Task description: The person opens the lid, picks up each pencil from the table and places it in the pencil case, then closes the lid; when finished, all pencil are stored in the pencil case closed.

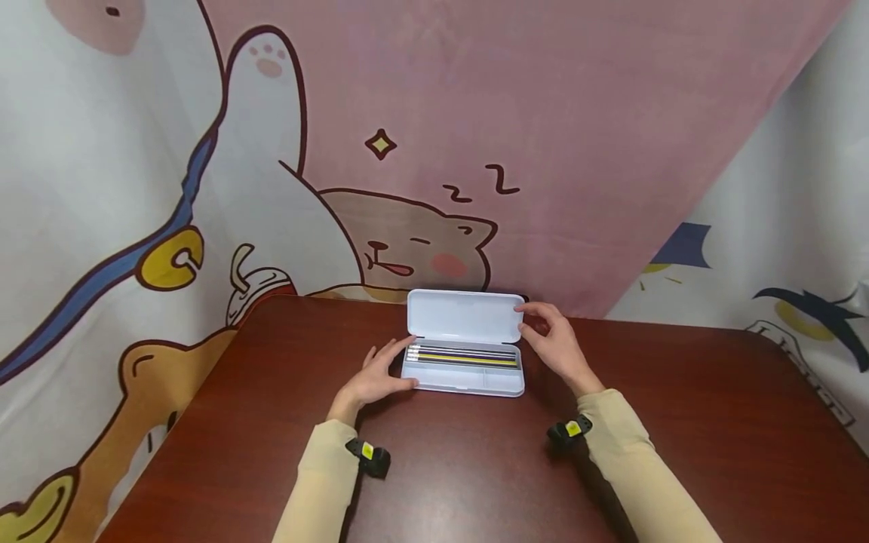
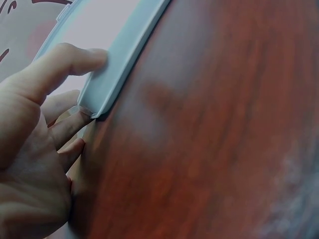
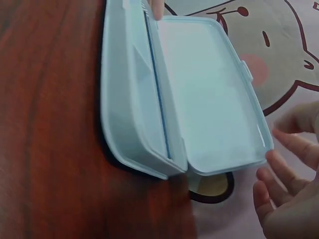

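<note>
A light-blue pencil case (image 1: 444, 375) lies on the table with its lid (image 1: 465, 317) raised at the back. Several pencils (image 1: 468, 359), dark-striped and one yellow, lie side by side in the rear compartment; smaller front compartments show bare floors. At the case's left end, my left hand (image 1: 372, 377) holds the base, thumb at the front corner and fingers toward the back corner. My right hand (image 1: 557, 343) is at the lid's right edge, its fingers spread and loosely bent. In the right wrist view, a fingertip (image 3: 271, 155) meets the lid's corner.
The case stands near the back edge of a reddish-brown wooden table (image 1: 468, 467). Close behind the table hangs a cartoon-printed cloth (image 1: 577, 151), pink and white. A black wrist strap device (image 1: 370, 456) sits on each sleeve's cuff.
</note>
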{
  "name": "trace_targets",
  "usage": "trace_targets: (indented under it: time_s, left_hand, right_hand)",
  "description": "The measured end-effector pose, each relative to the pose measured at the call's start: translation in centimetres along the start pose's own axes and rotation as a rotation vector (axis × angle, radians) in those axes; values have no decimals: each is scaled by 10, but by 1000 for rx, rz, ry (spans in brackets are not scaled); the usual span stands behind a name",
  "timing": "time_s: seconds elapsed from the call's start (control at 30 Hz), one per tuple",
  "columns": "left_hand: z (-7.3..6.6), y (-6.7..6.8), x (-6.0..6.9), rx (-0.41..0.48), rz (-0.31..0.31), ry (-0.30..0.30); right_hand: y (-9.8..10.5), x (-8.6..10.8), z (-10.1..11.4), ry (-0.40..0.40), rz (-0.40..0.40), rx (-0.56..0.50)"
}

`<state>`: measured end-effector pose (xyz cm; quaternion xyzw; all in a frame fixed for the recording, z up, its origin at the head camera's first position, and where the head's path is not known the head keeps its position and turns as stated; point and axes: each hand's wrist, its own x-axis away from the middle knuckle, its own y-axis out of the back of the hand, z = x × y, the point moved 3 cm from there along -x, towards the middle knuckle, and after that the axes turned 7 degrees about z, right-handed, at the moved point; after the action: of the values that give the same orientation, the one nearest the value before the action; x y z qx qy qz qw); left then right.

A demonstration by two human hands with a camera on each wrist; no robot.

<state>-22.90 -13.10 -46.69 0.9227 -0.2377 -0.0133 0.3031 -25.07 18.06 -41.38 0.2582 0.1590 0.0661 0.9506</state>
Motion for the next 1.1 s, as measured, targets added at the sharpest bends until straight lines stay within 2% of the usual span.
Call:
trace_targets:
  time_s: [0.2,0.4,0.5,0.67,0.77,0.97,1.03,1.1]
  left_hand:
    - [0,1,1,27,2,4]
    - [0,1,2,45,0,10]
    - [0,1,1,50,-15,-3]
    - [-1,1,2,57,-42,-28]
    - [-1,0,2,53,-52,-25]
    - [-1,2,3,42,-58,-2]
    - [-3,3,3,60,-52,4]
    - [-7,6,2,98,-60,-22]
  right_hand:
    - [5,-10,2,61,25,-30]
    - [-3,-6,-2,-13,89,-83]
    - [-6,-3,-2,-32,84,-149]
    - [-7,2,2,-30,69,-149]
    - [-7,5,3,-16,57,-156]
    - [-5,11,3,21,43,-258]
    - [-4,14,3,20,43,-268]
    - [-1,18,4,16,40,-265]
